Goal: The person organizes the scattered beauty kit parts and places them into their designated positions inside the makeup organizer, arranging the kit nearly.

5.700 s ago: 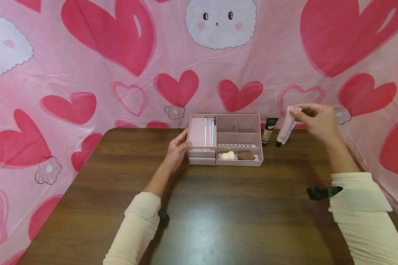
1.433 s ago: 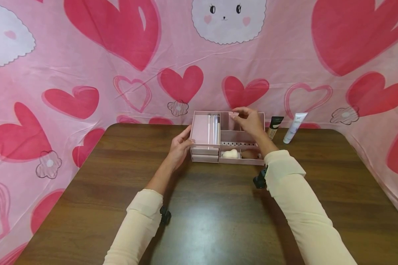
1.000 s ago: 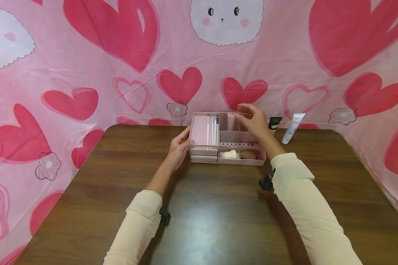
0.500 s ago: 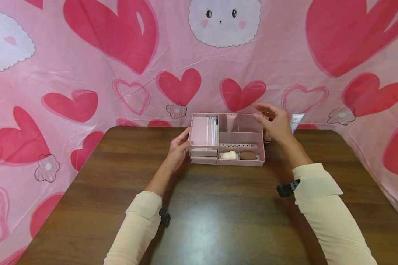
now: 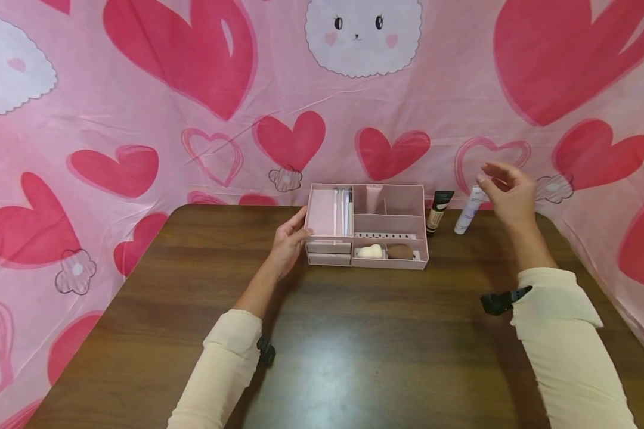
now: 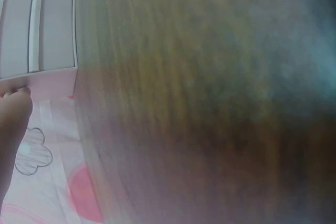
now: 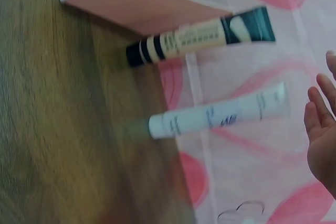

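Note:
A pink makeup organizer [image 5: 389, 227] stands at the back of the table. My left hand [image 5: 288, 241] grips its left side, thumb at the front corner; in the left wrist view, fingertips meet its side wall [image 6: 52, 83]. A pink tube [image 5: 372, 199] stands in a rear compartment. My right hand [image 5: 511, 193] is beside the top of a white tube [image 5: 468, 211], thumb and fingers apart; the right wrist view shows a gap between them. Between that tube and the organizer stands a black-and-beige tube [image 5: 438, 213]. Both loose tubes stand on their caps.
Inside the organizer are several slim brushes [image 5: 342, 211], a cream sponge [image 5: 370, 251] and a brown sponge or brush head [image 5: 400, 251]. Two small drawers [image 5: 329, 252] face front at left. A pink heart-print cloth [image 5: 204, 161] hangs right behind the wooden table [image 5: 322, 333].
My right hand lifted the pink tube from beside the white one, stood it in the organizer, let go, and moved back right to the white tube. My left hand stayed on the organizer.

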A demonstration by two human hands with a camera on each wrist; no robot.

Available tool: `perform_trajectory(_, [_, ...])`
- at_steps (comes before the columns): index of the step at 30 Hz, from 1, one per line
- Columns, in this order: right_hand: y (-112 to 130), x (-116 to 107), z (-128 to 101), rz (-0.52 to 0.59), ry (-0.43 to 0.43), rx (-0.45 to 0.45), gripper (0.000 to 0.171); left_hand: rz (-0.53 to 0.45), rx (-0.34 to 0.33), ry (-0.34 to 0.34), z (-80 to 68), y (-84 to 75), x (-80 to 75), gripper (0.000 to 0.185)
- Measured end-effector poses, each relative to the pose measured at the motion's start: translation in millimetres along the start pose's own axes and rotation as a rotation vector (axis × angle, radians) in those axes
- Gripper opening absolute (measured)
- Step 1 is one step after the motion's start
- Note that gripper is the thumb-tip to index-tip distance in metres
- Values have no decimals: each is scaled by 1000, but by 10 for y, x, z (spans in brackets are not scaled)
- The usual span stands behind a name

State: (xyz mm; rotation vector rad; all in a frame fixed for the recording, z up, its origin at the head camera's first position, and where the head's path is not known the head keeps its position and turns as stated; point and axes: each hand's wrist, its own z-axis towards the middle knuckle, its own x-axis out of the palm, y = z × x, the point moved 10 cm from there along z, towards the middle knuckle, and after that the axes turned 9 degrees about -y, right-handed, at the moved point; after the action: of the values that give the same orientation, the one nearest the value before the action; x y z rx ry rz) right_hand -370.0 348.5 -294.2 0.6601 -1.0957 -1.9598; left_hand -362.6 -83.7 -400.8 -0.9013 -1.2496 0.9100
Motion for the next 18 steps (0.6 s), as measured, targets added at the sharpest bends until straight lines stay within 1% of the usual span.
perform_trajectory(3, [-62,-76,15,-2,-10,25,32,0,1,4,0,-7,2,68])
perform_trajectory(6, [-86,-60,-11,-3,40,43,29,-3,2,-1,-3,-15,-3,68])
perform_trajectory(9, [-112,-14,-53,-9,105,68,33,-4,-4,-8,-2,-3,-13,67])
perform_trajectory(12, [-218,6,-61,-34,146,90,32,-5,-10,-12,-5,16,-17,68])
perform_trajectory(16, [-357,6,-22,-113,169,78,32,-10,-5,-13,-11,11,-11,68])
perform_trajectory(17, [-377,3,-6,-143,164,63,30,-7,0,-11,-10,2,-8,68])
perform_trajectory(18, [-379,4,3,-167,163,49,25,-6,3,-11,-7,-7,-5,67])
